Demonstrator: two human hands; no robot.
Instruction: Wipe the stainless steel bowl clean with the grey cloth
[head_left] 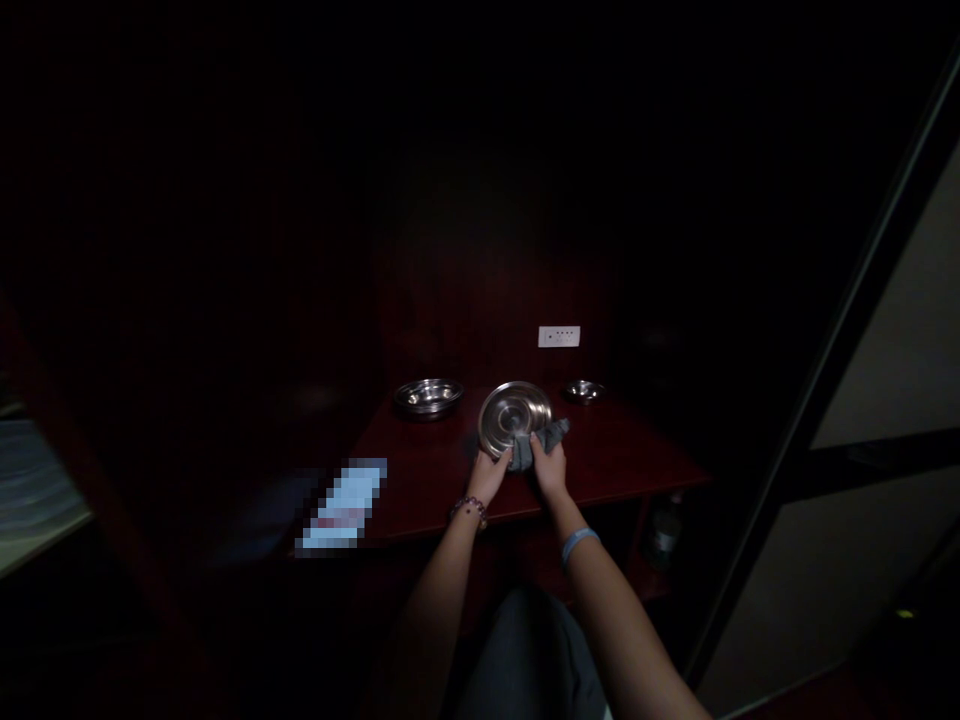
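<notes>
My left hand pinched the lower left rim of a steel bowl, the thumb lying along the near face while the other fingers went out of sight behind it. My right hand gripped a grey cloth, bunched against the bowl's lower edge, with my thumb pressing on it; how the rest of those fingers were set, hidden by cloth and metal, I could not tell. The bowl was tilted up between my two hands, its shiny hollow turned towards me, above the dark red tabletop. To the left of it, well clear of my fingers, a few nested steel bowls stood on the wood; to the right, farther back, sat a smaller steel dish. A white socket plate was fixed to the back wall above. I wore a beaded bracelet on my left wrist and a blue band on my right forearm. Near the left front of the tabletop showed a pixelated pale blue patch, and below its right end stood a dim bottle.
</notes>
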